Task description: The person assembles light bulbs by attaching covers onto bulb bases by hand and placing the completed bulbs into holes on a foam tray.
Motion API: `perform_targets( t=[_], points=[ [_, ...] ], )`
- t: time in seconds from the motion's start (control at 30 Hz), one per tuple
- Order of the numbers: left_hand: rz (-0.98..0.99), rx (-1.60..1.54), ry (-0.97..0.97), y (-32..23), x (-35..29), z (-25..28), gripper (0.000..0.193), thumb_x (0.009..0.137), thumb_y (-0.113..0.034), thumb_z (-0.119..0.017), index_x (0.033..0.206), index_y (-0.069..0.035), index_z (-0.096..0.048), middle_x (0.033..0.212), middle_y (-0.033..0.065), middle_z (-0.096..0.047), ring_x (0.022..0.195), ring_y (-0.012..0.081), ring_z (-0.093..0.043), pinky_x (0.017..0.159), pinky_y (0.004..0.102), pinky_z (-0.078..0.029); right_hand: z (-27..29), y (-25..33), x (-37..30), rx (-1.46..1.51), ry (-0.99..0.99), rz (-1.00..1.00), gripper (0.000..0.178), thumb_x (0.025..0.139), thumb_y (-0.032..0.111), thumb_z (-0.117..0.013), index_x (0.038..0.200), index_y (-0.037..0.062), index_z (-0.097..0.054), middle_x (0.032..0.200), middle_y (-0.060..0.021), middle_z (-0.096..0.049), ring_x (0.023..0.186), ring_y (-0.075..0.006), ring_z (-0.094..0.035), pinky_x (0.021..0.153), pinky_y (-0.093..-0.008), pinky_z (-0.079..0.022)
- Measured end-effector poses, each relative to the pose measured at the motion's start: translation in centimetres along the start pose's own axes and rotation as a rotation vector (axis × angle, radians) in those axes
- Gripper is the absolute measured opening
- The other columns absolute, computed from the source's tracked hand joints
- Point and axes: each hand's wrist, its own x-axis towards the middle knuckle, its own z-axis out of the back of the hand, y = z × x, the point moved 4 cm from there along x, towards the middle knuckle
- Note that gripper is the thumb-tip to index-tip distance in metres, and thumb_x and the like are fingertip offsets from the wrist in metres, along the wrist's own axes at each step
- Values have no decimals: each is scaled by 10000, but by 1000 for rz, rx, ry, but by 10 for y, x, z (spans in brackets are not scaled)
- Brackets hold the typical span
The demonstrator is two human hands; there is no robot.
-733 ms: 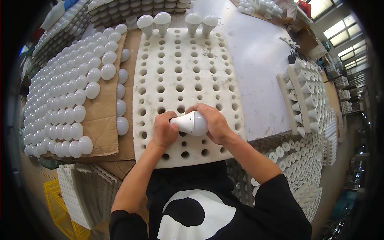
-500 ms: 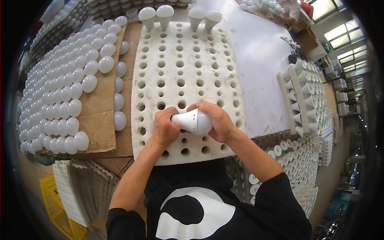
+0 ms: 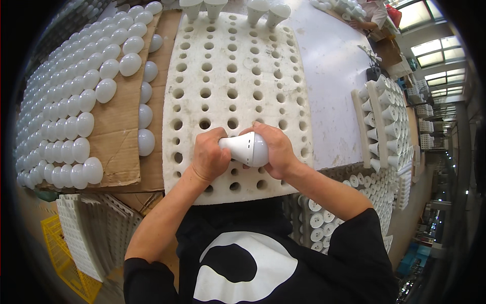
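Note:
Both my hands hold one white light bulb [image 3: 239,147] sideways above the near part of a white foam tray [image 3: 243,109] full of round holes. My left hand [image 3: 209,153] is closed around the bulb's narrow base end, which its fingers hide. Wrapped round the rounded diffuser end is my right hand [image 3: 280,152], thumb and fingers on the dome. At the tray's far edge several finished-looking bulbs [image 3: 257,9] stand base down in the holes.
To the left, rows of frosted domes [image 3: 76,101] lie on brown cardboard [image 3: 124,126]. On the right stand foam racks of white cone-shaped bulb bodies [image 3: 389,121], with more bodies [image 3: 324,223] below. Stacked foam trays [image 3: 83,238] and a yellow crate [image 3: 61,253] are lower left. Another person [image 3: 372,15] is at the far right.
The view has shifted, so the tray's far bulbs sit higher in the picture. My hands keep hold of the same bulb, which lies slightly more level, its base end still inside my left hand.

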Motion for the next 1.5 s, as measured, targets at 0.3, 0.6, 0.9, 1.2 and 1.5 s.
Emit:
perform_targets(
  t=[0.3, 0.6, 0.9, 1.2, 1.5],
  points=[
    [-24, 68, -24, 1, 0, -1, 101, 564, 28, -532, 660, 22, -504, 605, 179, -498, 546, 383, -527, 513, 429, -445, -10, 3, 2, 49, -208, -59, 381, 918, 345, -437, 939, 6, -609, 820, -140, -627, 619, -240, -620, 484, -355, -503],
    [128, 213, -7, 9, 3, 1, 80, 672, 0, -467, 637, 60, -506, 607, 219, -520, 591, 383, -543, 562, 454, -446, -12, 22, 17, -72, -123, -242, 392, 906, 411, -473, 1077, 60, -508, 990, -137, -589, 844, -295, -639, 629, -455, -539],
    [1227, -1022, 168, -33, -21, 9, 192, 865, -93, -397, 922, 39, -524, 751, 120, -543, 496, 188, -503, 355, 302, -321, -27, 38, -44, -302, 483, 364, 853, 714, 70, -801, 1428, 99, -336, 1284, -55, -481, 1202, -185, -476, 1041, -377, -398],
    [1038, -1115, 209, -64, -32, 14, 230, 798, -41, -390, 901, 42, -578, 697, 127, -578, 458, 203, -507, 401, 302, -355, -19, 24, -44, -195, 529, 393, 841, 707, 88, -810, 1416, 95, -358, 1245, -41, -513, 1183, -169, -488, 1019, -362, -415],
    [696, -327, 205, -66, -37, 29, 218, 730, 0, -438, 745, 59, -647, 583, 104, -591, 495, 189, -568, 456, 313, -430, -10, 5, -45, -145, 539, 376, 853, 694, 90, -828, 1412, 97, -367, 1253, -52, -517, 1171, -174, -495, 990, -364, -435]
  ],
)
